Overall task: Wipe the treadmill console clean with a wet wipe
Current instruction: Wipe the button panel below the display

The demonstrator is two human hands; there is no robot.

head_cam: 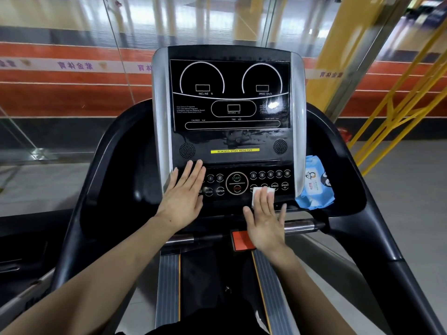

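The black treadmill console (229, 136) with silver side trims stands in front of me, its glossy lower screen area streaked with moisture. My right hand (266, 221) lies flat with straight fingers on a small white wet wipe (258, 192), pressing it on the button panel's right part, below the speed keys. My left hand (183, 192) rests flat and open on the panel's left side, covering some buttons beside the MODE and ENTER keys. The round START/STOP control (237, 183) sits between both hands.
A blue pack of wet wipes (314, 184) sits in the tray right of the console. A red safety key block (243, 240) and metal grip bars lie under my right hand. Black handrails curve on both sides; yellow railings stand far right.
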